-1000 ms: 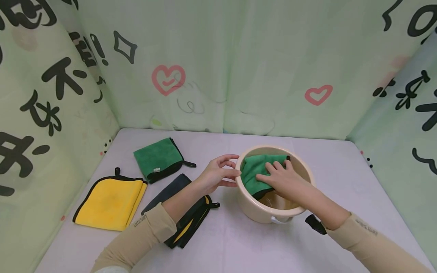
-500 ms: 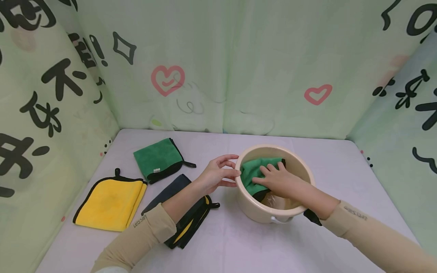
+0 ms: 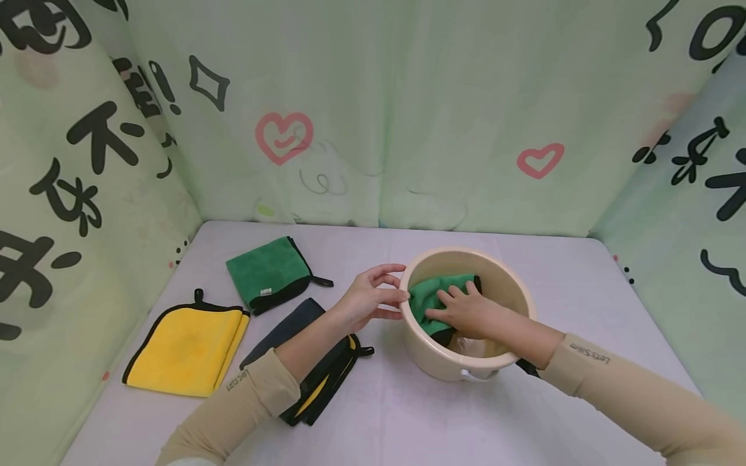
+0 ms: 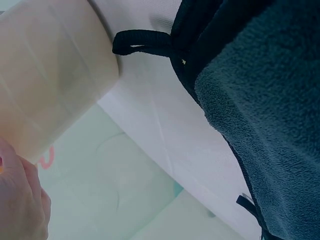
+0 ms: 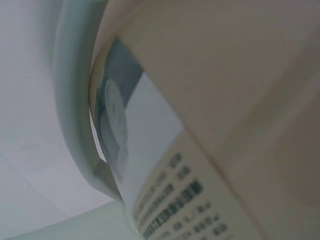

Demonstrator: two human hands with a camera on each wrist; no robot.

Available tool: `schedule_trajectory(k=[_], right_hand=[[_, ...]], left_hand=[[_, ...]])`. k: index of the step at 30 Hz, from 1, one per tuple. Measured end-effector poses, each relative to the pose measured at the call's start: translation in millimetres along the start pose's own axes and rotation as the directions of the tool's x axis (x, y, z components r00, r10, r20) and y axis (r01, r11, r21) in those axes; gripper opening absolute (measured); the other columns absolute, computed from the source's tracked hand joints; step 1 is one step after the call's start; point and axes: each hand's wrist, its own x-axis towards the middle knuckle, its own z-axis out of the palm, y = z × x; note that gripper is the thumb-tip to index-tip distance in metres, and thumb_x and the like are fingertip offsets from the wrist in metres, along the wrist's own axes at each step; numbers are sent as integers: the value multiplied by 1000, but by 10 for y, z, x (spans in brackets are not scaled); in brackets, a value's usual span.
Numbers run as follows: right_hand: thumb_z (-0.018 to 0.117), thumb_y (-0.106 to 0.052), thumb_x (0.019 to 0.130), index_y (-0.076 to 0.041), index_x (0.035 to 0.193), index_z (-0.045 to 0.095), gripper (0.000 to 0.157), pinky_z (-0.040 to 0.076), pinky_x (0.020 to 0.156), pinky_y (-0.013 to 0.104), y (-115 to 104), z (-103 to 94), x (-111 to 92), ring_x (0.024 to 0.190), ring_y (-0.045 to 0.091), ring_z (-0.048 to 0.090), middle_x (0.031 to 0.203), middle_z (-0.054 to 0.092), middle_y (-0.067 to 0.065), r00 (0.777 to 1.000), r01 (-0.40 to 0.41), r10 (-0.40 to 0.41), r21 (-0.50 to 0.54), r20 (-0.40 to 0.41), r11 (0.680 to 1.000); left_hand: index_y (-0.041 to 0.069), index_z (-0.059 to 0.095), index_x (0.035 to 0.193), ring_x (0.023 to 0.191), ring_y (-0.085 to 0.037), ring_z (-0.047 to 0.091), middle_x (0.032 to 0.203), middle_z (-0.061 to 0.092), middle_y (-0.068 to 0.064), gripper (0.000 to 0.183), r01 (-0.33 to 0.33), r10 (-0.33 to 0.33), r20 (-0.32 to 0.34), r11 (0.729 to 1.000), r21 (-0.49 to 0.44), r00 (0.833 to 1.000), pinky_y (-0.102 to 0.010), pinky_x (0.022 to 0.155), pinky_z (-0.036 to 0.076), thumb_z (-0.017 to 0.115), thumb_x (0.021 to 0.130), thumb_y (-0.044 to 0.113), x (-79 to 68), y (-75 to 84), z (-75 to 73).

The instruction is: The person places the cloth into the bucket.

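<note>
A cream bucket [image 3: 469, 369] stands on the table, right of centre in the head view. Inside it lies a crumpled green towel [image 3: 425, 299] with black edging. My right hand [image 3: 469, 314] reaches over the near rim and rests spread fingers on that towel. At the bucket's left side, my left hand [image 3: 373, 298] touches the rim with its fingertips; the left wrist view shows this hand [image 4: 20, 200] against the bucket wall [image 4: 55, 75]. Under my left forearm lies a folded dark blue towel [image 3: 285, 333] with a yellow inner side, large in the left wrist view.
A folded green towel [image 3: 268, 268] lies at the back left, and a folded yellow towel [image 3: 183, 349] nearer the left edge. The bucket's white handle [image 5: 75, 100] and a printed label [image 5: 155, 120] fill the right wrist view. A printed curtain [image 3: 350, 97] encloses the table [image 3: 396, 421].
My right hand has moved left and deeper into the bucket, pressing the green towel down and to the left. My left hand has stayed at the rim.
</note>
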Motion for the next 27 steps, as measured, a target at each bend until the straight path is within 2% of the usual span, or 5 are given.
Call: schedule_trajectory(k=[6,13,17,22,27], right_hand=[[65,-27,83,-24,124,51,44,40,72,44,-20,0,18,91,27,46,108,49,12,999,2,0,-45,33,999],[65,-35,82,-26,129,48,51,38,75,43,-49,-2,36,96,26,45,116,49,11,994,5,4,-80,111,997],[66,-36,81,-26,129,48,53,38,75,42,-50,-2,46,97,26,45,117,48,11,993,6,3,-80,118,997],[68,-36,79,-24,124,47,51,37,72,40,-25,15,32,92,26,46,109,48,10,997,14,-9,-62,80,998],[77,-34,70,-22,112,45,54,39,70,41,21,13,-16,87,26,45,98,45,9,999,42,-42,-1,-27,999]], left_hand=[[12,49,129,66,-15,62,89,54,-1,51,-4,4,-2,1000,6,1000,-36,65,55,64,82,-1,-13,12,0],[11,49,129,66,-14,61,89,54,-1,51,-1,1,-1,1000,4,1000,-36,66,55,64,82,-1,-13,6,-8],[11,49,129,66,-14,61,89,54,-2,51,-4,4,-5,1000,4,1000,-36,66,55,64,82,-1,-18,3,-14],[11,49,129,66,-14,62,88,54,-1,51,-8,8,1,1000,2,1000,-36,66,55,64,82,-1,-25,10,-4],[11,49,129,66,-14,62,88,54,-1,50,-7,7,-3,1000,8,1000,-36,66,55,64,82,0,-19,12,7]])
